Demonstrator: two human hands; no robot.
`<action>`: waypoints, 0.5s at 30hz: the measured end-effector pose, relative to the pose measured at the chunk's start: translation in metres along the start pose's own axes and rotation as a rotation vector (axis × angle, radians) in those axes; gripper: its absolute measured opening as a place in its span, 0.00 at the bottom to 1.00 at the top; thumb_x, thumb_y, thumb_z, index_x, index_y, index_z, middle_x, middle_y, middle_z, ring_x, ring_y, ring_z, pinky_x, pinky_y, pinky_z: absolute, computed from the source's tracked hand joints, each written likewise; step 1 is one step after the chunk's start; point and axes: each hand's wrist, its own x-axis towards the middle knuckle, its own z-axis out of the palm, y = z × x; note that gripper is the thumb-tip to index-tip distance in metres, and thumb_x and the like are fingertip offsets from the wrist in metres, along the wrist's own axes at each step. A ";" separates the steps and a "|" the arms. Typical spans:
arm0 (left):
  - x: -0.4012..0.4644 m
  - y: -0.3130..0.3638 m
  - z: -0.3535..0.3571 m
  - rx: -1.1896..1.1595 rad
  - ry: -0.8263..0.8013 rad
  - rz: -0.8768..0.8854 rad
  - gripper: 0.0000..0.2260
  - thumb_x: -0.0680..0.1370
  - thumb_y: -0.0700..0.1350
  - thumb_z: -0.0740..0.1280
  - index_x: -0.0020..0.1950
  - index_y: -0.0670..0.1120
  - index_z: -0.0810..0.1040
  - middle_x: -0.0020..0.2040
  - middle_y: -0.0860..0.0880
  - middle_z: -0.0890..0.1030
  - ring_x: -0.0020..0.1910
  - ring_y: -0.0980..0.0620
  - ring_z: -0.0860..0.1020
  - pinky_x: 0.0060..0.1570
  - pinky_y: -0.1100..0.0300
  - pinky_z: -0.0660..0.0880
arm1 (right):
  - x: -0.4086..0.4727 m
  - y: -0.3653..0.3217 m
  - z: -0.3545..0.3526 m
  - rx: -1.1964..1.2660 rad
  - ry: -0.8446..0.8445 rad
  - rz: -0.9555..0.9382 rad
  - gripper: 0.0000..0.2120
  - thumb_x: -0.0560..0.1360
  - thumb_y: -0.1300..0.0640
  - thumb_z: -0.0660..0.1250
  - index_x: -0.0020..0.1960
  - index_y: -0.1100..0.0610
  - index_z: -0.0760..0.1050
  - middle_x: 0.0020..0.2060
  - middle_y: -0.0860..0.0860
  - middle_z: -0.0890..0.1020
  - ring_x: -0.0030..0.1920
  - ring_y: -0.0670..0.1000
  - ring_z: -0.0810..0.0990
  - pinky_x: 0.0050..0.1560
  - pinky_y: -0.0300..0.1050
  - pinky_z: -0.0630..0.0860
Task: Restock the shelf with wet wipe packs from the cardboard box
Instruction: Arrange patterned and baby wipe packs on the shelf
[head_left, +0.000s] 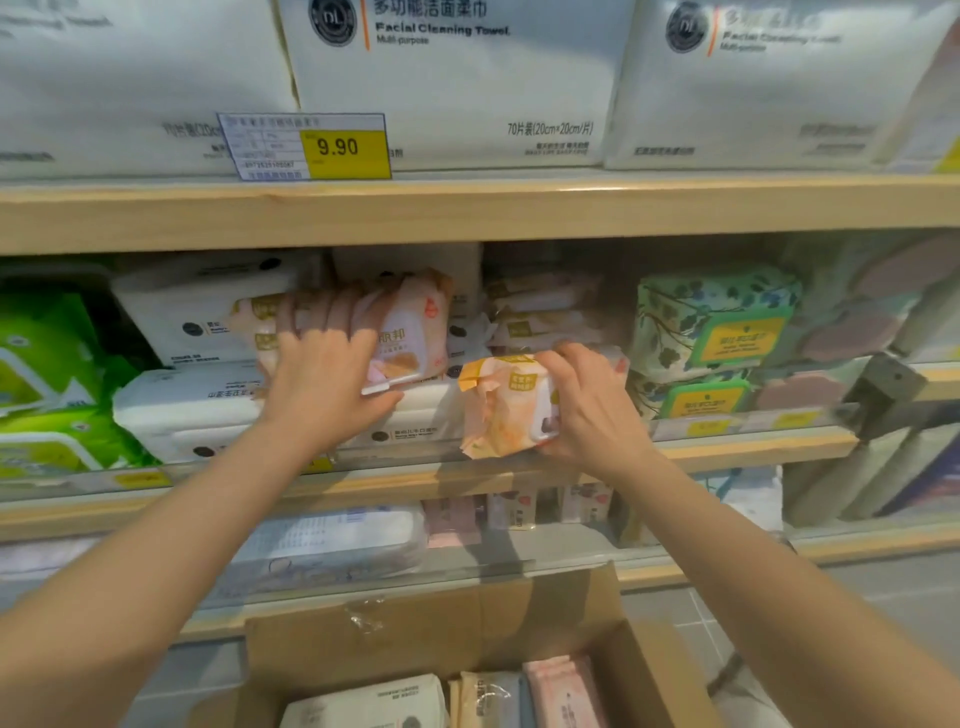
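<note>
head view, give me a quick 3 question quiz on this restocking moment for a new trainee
1. True or false: the right hand grips an orange and white wipe pack at the front edge of the middle shelf.
2. What is the left hand doing? A) reaching into the cardboard box B) resting on pink packs stacked on the white packs C) peeling off the price tag
3. Fill in: the yellow price tag on the top shelf reads ____.

Key: 1 true; 2 B; 3 9.90
</note>
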 end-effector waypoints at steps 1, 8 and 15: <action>-0.003 0.007 0.004 0.007 0.035 0.003 0.22 0.68 0.59 0.71 0.49 0.43 0.71 0.38 0.41 0.75 0.40 0.41 0.74 0.48 0.45 0.67 | 0.000 0.000 -0.004 0.000 -0.031 -0.009 0.44 0.61 0.38 0.74 0.67 0.56 0.59 0.58 0.58 0.72 0.55 0.57 0.71 0.56 0.51 0.68; 0.001 0.016 0.022 0.033 0.198 -0.020 0.25 0.62 0.52 0.79 0.47 0.39 0.73 0.35 0.36 0.74 0.37 0.38 0.74 0.48 0.38 0.69 | 0.003 -0.008 -0.022 -0.044 -0.066 -0.020 0.43 0.64 0.27 0.63 0.68 0.53 0.63 0.57 0.53 0.75 0.52 0.56 0.72 0.51 0.52 0.70; 0.000 0.030 0.044 0.048 0.365 0.241 0.30 0.69 0.56 0.68 0.64 0.40 0.65 0.60 0.40 0.67 0.58 0.41 0.67 0.63 0.38 0.54 | -0.004 -0.004 -0.014 -0.057 -0.064 0.036 0.40 0.65 0.28 0.62 0.68 0.52 0.63 0.60 0.52 0.73 0.57 0.56 0.70 0.58 0.53 0.68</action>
